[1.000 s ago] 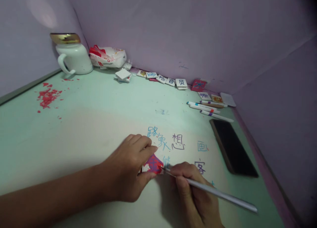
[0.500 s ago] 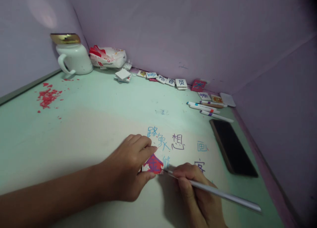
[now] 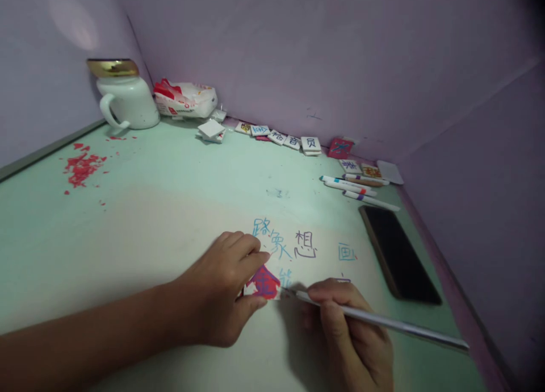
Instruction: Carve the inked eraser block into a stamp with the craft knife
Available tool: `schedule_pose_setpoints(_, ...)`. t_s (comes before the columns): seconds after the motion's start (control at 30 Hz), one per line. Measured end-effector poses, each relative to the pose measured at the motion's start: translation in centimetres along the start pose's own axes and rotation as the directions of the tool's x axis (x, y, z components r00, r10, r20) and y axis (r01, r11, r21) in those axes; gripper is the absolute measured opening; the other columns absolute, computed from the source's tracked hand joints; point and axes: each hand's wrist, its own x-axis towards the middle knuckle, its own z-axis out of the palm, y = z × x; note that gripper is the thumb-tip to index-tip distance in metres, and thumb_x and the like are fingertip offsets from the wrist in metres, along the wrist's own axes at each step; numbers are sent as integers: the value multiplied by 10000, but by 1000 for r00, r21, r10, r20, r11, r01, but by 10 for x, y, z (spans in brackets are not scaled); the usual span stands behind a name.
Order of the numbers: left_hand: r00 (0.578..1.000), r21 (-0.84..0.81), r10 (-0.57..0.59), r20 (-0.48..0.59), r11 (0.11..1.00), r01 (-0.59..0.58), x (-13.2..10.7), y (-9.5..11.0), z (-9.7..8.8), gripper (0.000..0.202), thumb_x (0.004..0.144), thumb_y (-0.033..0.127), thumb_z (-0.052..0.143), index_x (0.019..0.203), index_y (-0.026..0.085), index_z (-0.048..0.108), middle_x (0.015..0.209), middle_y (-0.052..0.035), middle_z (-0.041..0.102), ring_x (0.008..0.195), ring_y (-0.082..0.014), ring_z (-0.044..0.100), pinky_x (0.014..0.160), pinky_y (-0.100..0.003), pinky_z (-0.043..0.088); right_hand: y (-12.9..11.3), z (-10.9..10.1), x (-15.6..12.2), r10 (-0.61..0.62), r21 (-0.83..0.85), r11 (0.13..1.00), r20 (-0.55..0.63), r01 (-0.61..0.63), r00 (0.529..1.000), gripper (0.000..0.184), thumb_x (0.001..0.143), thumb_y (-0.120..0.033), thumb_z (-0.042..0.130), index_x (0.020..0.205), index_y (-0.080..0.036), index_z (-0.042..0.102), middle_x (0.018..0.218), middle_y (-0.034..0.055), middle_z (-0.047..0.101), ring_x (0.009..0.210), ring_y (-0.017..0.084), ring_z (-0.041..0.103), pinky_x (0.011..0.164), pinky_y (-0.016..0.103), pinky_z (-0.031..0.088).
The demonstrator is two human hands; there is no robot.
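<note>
My left hand (image 3: 221, 292) presses on the sheet, thumb and fingers closed on the edges of a small carving block (image 3: 267, 284). The block's top is red with a purple character and a purple border, and white patches show at its corners. Part of it is hidden beneath my fingers. In a pen-like grip, my right hand (image 3: 351, 329) has hold of a slim silver craft knife (image 3: 406, 325). Its thin dark tip lies just right of the block's right corner; whether they touch, I cannot tell.
Blue and purple characters (image 3: 305, 244) mark the pale surface beyond my hands. A black phone (image 3: 400, 255) lies right, below several marker pens (image 3: 351, 186). Along the back stand character tiles (image 3: 310, 145), a tissue pack (image 3: 187, 99) and a white mug (image 3: 128, 99). Red shavings (image 3: 83, 169) lie left.
My right hand has shifted slightly right with the craft knife, drawing its tip back from the block. My left hand and the block stay in place.
</note>
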Motion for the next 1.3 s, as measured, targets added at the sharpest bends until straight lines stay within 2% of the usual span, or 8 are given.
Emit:
schedule_pose_setpoints(0.13, 1000, -8, -3, -1, 1000, 3, 0, 0, 0, 365, 806, 159, 593, 1165, 108, 555, 1054, -142, 555, 952, -277, 507, 841, -475, 472, 4, 0, 1, -107, -15, 994, 104, 109, 989, 182, 961, -162, 440, 975, -239, 604, 739, -8, 594, 613, 112, 561, 546, 217, 442)
schedule_pose_setpoints(0.43, 1000, 2, -5, -1, 1000, 5, 1, 1, 0, 365, 798, 168, 587, 1158, 115, 563, 1045, -146, 568, 939, -279, 517, 822, -477, 481, 4, -1, 4, -90, -56, 993, 194, 102, 977, 175, 953, -151, 437, 1002, -255, 568, 728, -28, 562, 619, 102, 547, 557, 208, 444)
schedule_pose_setpoints(0.77, 1000, 16, -10, 17, 1000, 10, 2, 3, -2, 330, 792, 156, 589, 1114, 84, 579, 1019, -151, 553, 922, -284, 508, 801, -462, 471, 1, -1, 4, -8, -77, 997, 171, 22, 985, 168, 973, -207, 417, 913, -266, 562, 679, -49, 516, 593, 97, 509, 534, 207, 388)
schedule_pose_setpoints(0.93, 1000, 26, -14, 22, 1000, 14, 2, 3, -3, 308, 787, 166, 600, 1090, 112, 581, 1004, -142, 558, 914, -286, 518, 793, -457, 467, 4, -5, 6, -53, -103, 992, 202, 75, 978, 157, 972, -196, 419, 925, -261, 554, 654, -50, 508, 541, 101, 496, 488, 208, 375)
schedule_pose_setpoints(1.1, 1000, 18, -1, 19, 1000, 1, 2, 1, -2, 332, 793, 175, 599, 1117, 110, 574, 1008, -143, 559, 904, -282, 512, 784, -457, 470, 4, -7, 7, -48, -110, 991, 204, 71, 978, 169, 971, -207, 430, 886, -254, 569, 638, -47, 510, 548, 104, 507, 485, 206, 377)
schedule_pose_setpoints(1.3, 1000, 13, -1, 12, 1000, 1, 1, 0, -1, 351, 788, 158, 590, 1132, 93, 575, 1019, -149, 556, 910, -284, 513, 792, -466, 470, 7, -8, 3, 26, -38, 999, 68, -24, 997, 228, 987, -248, 429, 819, -240, 583, 620, -41, 528, 532, 101, 506, 492, 213, 387)
